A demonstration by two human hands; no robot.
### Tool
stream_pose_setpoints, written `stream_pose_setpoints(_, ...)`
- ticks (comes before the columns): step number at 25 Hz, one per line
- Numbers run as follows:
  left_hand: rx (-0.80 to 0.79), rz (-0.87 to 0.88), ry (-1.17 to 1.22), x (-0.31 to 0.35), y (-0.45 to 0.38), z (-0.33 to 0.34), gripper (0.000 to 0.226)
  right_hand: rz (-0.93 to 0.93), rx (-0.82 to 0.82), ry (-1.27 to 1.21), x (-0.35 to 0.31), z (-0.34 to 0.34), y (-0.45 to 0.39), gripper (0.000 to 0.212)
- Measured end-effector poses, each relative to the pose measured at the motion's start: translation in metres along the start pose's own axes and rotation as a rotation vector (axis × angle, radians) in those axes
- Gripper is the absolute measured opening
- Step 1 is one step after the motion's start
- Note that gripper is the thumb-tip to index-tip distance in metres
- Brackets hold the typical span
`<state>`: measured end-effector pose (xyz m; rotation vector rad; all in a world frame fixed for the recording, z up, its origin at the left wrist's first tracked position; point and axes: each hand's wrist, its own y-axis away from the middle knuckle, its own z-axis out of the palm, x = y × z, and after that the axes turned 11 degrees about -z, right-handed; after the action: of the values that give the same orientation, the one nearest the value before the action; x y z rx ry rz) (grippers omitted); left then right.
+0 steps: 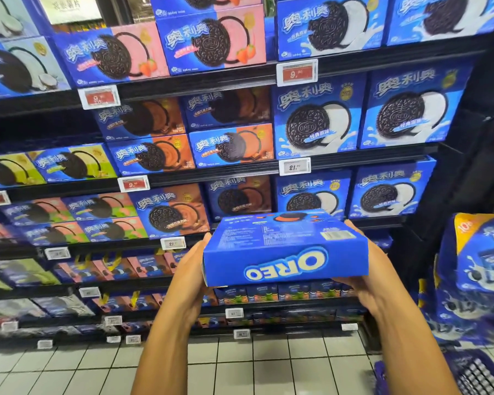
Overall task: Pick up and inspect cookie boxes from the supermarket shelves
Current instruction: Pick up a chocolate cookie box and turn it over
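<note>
While tilted nearly flat, glossy rectangular blue cardboard cookie box in left hand, right hand grip.

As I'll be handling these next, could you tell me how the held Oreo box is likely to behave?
The Oreo box probably stays stiff: its edges look straight between the left hand and right hand. Its glossy faces may be slippery.
</note>
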<state>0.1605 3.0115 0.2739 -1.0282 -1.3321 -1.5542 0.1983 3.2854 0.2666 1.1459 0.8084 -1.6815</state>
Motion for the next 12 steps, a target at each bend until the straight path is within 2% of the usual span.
stream_pose_setpoints(3, -0.032, 0.039, 0.009, 0.0046, 0.0028, 0.0012, 0.024, -0.021, -0.080, -0.029, -0.0053, 0.0020, 0.0026, 0.038)
stream_pose_setpoints(6, -0.008, 0.041, 0.051, 0.0070, 0.0061, 0.0028, 0.025, -0.067, -0.151, -0.022, -0.0032, -0.0005, 0.0009, 0.033)
stream_pose_setpoints(9, -0.024, 0.039, 0.037, 0.0076, 0.0093, 0.0016, 0.042, -0.066, -0.148, -0.020, -0.0005, -0.0037, 0.0003, 0.041)
stream_pose_setpoints(12, -0.064, 0.118, 0.022, 0.0069, 0.0082, -0.0008, 0.040, -0.080, -0.139, -0.053, 0.0007, -0.0065, -0.0030, 0.045)
